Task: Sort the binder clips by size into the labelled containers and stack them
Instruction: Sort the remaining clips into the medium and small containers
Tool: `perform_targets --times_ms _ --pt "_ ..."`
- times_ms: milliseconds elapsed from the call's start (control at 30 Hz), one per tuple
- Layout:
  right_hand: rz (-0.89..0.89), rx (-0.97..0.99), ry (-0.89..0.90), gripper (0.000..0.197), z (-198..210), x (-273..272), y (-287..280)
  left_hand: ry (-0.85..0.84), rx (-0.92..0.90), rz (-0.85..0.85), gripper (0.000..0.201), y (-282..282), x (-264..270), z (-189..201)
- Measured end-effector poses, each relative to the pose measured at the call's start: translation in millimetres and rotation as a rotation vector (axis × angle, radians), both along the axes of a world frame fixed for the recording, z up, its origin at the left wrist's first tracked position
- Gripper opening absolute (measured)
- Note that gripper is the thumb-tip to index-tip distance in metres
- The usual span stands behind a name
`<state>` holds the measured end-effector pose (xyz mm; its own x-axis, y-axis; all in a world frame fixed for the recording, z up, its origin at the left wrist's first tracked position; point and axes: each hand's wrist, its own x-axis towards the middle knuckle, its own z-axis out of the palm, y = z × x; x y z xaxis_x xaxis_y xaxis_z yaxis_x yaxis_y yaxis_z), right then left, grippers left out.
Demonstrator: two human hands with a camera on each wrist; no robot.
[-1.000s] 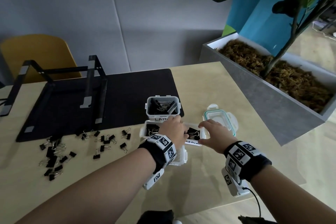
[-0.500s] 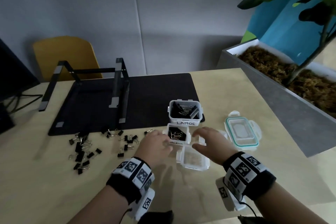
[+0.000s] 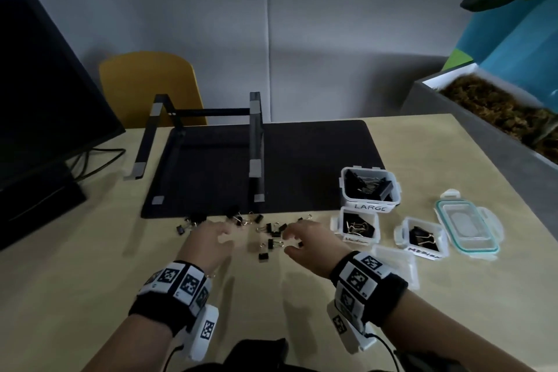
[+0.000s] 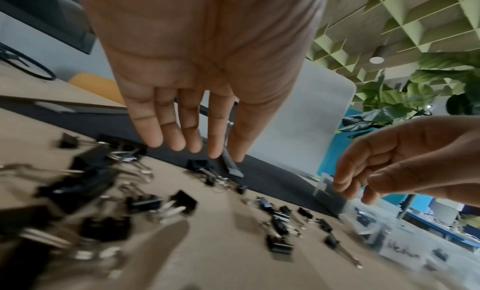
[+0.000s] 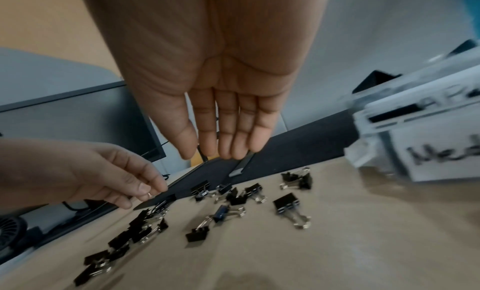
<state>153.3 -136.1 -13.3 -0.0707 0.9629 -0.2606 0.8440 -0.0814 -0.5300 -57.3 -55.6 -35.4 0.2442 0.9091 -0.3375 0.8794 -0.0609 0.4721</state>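
Observation:
Several loose black binder clips lie scattered on the wooden table in front of the black mat. My left hand hovers over their left part, fingers straight and empty. My right hand hovers over their right part, also holding nothing. To the right stand the LARGE container with big clips, a Medium container with clips, a second MEDIUM container with clips, and an empty clear container.
A clear lid with a green seal lies right of the containers. A black laptop stand sits on the black mat. A monitor is at far left, a grey planter at far right.
Both hands left the small containers and moved left, over the loose clips. The view swung left. A second MEDIUM container now stands apart at the right.

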Motion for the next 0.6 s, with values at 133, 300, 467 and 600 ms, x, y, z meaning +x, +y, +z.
perform_targets --times_ms 133,300,467,600 --pt "0.001 -0.031 0.005 0.026 -9 -28 25 0.031 0.013 0.020 0.030 20 -28 -8" --pt "-0.004 -0.042 -0.007 0.030 -21 -56 60 0.089 0.013 0.066 0.054 46 -43 -18" --pt "-0.028 -0.039 -0.018 0.041 -31 -79 95 0.143 0.022 0.038 0.059 58 -40 -26" --pt "0.025 -0.103 -0.098 0.056 -42 -86 112 0.144 0.047 0.012 0.044 65 -36 -31"
